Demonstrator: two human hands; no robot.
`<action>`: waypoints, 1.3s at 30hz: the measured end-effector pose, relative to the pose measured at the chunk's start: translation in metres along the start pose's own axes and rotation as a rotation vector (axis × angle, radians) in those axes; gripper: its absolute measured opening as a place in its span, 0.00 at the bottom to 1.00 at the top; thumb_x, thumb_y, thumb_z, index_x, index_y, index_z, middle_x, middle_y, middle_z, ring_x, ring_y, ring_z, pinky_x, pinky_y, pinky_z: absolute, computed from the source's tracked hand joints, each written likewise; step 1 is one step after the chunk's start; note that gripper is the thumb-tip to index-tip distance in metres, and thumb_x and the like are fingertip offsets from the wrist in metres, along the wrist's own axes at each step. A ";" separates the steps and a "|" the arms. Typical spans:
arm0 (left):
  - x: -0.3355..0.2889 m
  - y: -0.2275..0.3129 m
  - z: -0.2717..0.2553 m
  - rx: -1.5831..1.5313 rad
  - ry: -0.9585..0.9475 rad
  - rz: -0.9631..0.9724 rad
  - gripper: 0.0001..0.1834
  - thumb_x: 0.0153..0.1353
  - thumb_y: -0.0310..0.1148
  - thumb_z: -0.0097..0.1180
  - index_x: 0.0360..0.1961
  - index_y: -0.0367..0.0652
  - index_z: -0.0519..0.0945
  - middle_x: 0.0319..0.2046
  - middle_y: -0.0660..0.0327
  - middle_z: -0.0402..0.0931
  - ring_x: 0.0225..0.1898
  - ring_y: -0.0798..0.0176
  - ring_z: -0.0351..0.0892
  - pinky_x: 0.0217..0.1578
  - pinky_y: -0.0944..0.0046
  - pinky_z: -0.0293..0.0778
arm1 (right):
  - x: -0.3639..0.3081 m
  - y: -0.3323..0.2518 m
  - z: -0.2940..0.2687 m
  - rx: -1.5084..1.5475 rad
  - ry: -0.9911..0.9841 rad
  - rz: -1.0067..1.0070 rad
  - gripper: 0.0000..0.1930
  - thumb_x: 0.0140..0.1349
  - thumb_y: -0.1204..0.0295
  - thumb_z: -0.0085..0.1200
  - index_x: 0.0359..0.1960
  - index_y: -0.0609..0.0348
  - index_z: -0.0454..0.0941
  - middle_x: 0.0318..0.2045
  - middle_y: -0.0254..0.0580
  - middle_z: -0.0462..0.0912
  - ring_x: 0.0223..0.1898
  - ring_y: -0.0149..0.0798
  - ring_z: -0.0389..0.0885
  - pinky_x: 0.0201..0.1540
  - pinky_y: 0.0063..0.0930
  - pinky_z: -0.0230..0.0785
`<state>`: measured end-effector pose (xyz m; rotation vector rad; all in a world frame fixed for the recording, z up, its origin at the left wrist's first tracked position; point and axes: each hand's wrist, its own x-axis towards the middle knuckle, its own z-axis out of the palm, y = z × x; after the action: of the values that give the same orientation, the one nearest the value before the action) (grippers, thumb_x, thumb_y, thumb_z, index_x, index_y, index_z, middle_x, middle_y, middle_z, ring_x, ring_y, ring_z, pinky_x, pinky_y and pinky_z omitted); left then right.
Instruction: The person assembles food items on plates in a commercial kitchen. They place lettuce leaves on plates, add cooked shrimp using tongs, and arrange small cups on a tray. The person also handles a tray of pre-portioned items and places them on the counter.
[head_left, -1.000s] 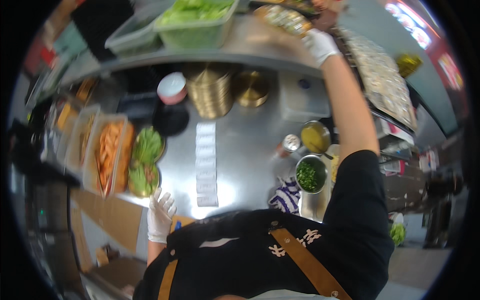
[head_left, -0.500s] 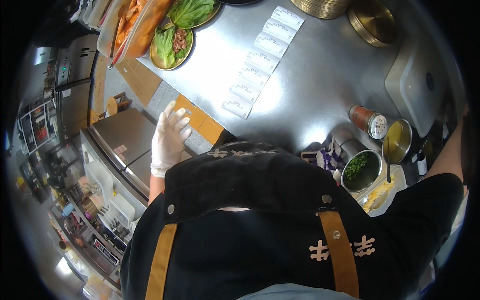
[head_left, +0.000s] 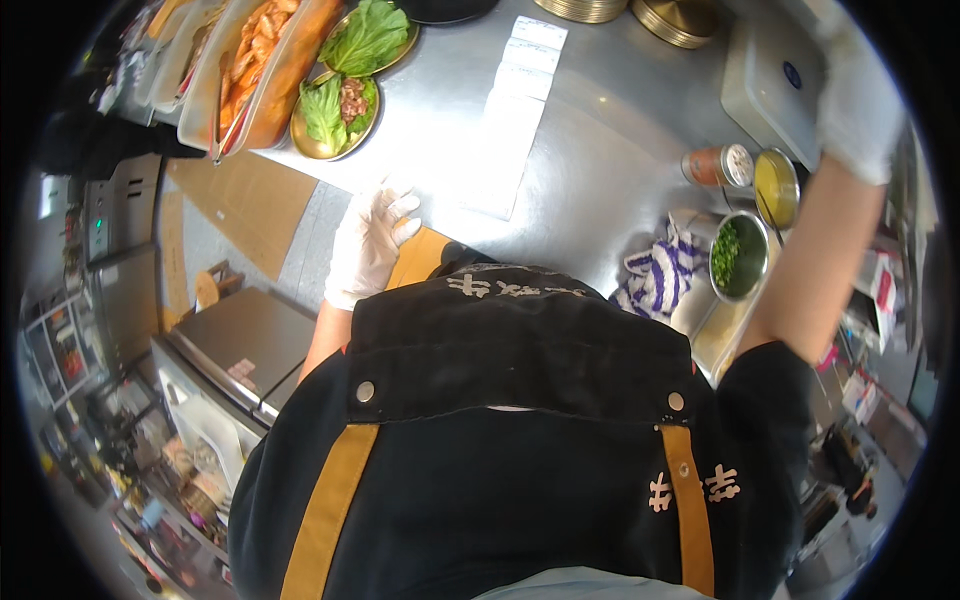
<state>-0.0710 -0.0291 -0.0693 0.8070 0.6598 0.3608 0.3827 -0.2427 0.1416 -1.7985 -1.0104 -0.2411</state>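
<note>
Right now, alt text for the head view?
A person's gloved left hand is open beside the near edge of a steel counter; the blurred right hand is by a translucent container, contact unclear. White paper slips lie in a line between them. Plates of lettuce sit at upper left; a striped cloth and a bowl of chopped greens are at right.

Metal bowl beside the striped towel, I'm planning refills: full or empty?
Partly filled: chopped greens lie inside the bowl, beside bare metal wall.

You wear a black short-sleeved top (head_left: 775, 420) bearing pale characters (head_left: 722, 484), a black apron (head_left: 520, 350) with tan straps (head_left: 330, 515) and round metal snaps (head_left: 365, 391), and white gloves (head_left: 350, 285) on your left hand (head_left: 372, 240) and right hand (head_left: 860, 105).
</note>
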 end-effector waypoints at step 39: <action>0.005 0.061 -0.043 0.160 -0.108 -0.135 0.30 0.74 0.45 0.44 0.72 0.46 0.60 0.61 0.58 0.66 0.54 0.66 0.69 0.55 0.65 0.68 | -0.344 -0.030 0.145 -0.606 -0.846 0.391 0.23 0.57 0.72 0.52 0.56 0.40 0.78 0.57 0.45 0.75 0.57 0.52 0.72 0.57 0.50 0.67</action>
<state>-0.0989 0.0360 -0.0469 0.9217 0.6435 0.1421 0.1045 -0.2966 -0.1036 -2.7060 -1.1840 0.5684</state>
